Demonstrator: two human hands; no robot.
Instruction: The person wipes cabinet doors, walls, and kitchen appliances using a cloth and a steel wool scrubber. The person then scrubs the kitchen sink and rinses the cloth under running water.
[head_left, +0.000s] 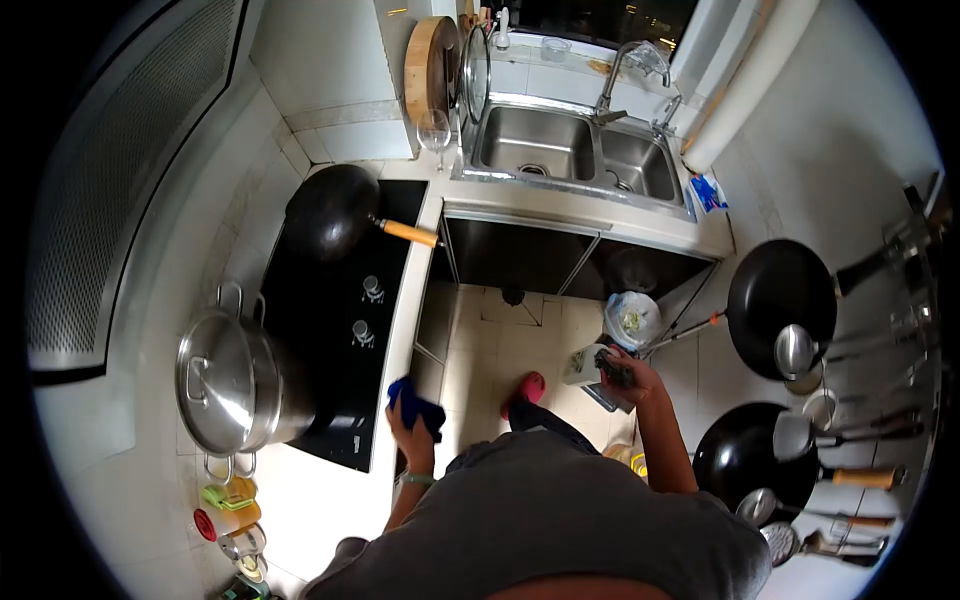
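Note:
Beside the counter edge, my left hand (pixel 411 440) is closed around a dark blue cloth (pixel 418 408), which hangs bunched from the fingers. My right hand (pixel 637 382) is out to the right, its fingers wrapped around the dark top of a pale bottle (pixel 581 366). The bottle points away to the left of that hand; its exact kind is hard to make out. Left of the cloth lies the black glass cooktop (pixel 340 400), with two knobs (pixel 367 310) on its surface.
A dark wok (pixel 333 212) and a tall steel pot (pixel 225 385) stand on the cooktop. The double sink (pixel 540 140) is ahead. A lined waste bin (pixel 632 318) stands on the floor near my right hand. Pans (pixel 782 305) and utensils hang on the right wall.

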